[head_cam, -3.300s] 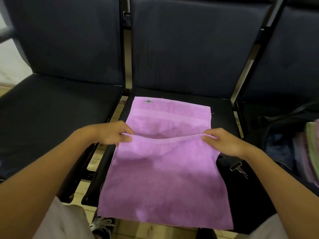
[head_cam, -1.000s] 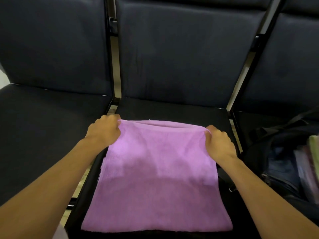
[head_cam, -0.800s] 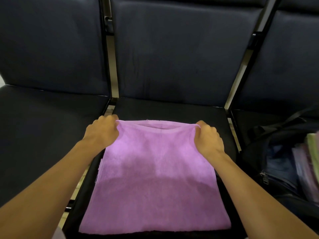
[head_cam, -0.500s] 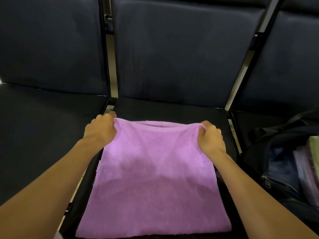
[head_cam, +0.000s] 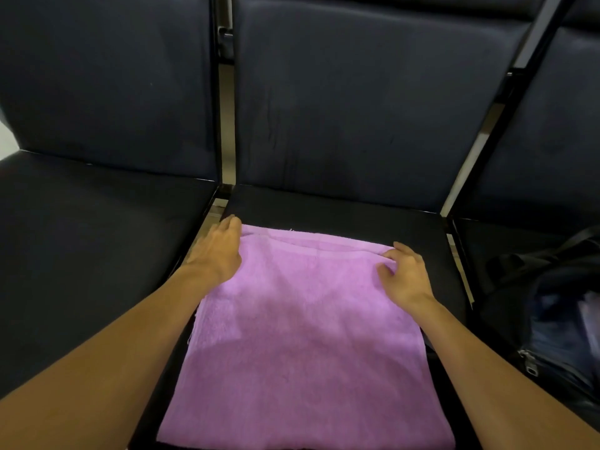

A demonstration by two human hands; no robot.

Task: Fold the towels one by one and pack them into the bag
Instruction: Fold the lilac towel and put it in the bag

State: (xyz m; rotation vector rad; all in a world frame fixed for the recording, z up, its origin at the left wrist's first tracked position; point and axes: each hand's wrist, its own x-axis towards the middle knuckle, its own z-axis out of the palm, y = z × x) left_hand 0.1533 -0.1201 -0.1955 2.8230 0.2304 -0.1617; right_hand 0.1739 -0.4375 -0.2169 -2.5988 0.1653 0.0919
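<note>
On the middle seat (head_cam: 341, 212), the folded purple towel (head_cam: 302, 345) is laid flat. Its far corners are touched by left hand (head_cam: 217, 251) and right hand (head_cam: 406, 274), fingers relaxed, nothing gripped. Bag (head_cam: 552, 306) is seen right.

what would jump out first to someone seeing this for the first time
The purple towel stands out most, folded flat on the middle dark seat, bright against the black upholstery. Both hands sit at its far corners: the left hand at the far left corner, the right hand on the far right one with loosely bent fingers. At the right edge, a dark open bag sits on the next seat.
</note>
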